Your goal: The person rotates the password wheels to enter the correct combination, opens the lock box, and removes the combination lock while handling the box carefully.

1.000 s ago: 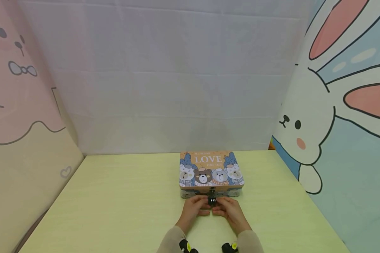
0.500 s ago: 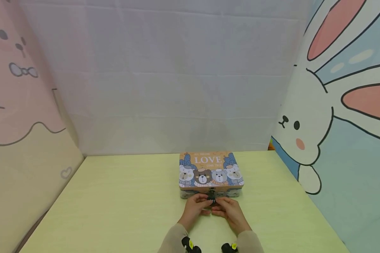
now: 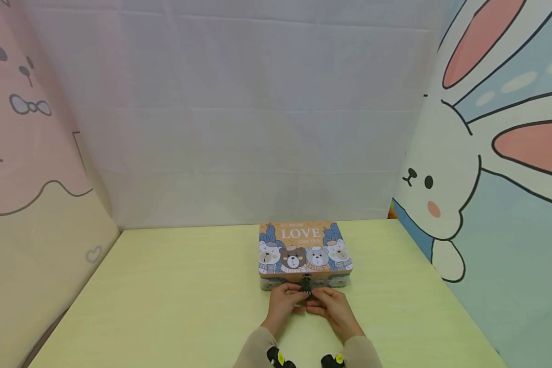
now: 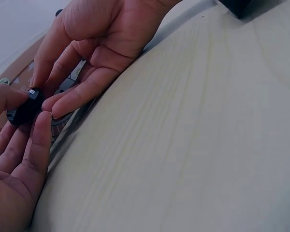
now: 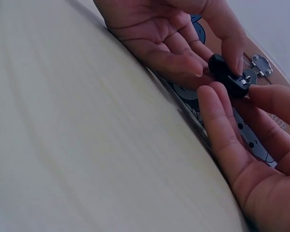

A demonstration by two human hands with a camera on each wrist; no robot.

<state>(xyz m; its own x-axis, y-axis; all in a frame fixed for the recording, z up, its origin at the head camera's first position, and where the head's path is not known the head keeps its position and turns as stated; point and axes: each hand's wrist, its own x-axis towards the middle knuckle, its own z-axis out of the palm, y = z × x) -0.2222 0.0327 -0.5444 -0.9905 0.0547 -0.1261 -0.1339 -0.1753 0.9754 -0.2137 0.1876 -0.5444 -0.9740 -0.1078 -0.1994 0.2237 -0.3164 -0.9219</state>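
A small black padlock, apparently with number dials, hangs at the front clasp of a tin box printed with bears and "LOVE". My left hand holds one side of the padlock between thumb and fingers. From the other side, my right hand pinches it too. In the right wrist view, a fingertip of the left hand presses the black padlock body near small light marks, beside the metal hasp. Fingers hide part of the lock in the left wrist view. The box lid is down.
The box stands on a pale yellow table near its back edge. A white curtain hangs behind, and printed cartoon cloths flank both sides. Black wrist devices sit at the sleeves.
My left fingers have moved in onto the padlock, covering more of it. Its white-marked face shows less than one second ago. The box has stayed put.
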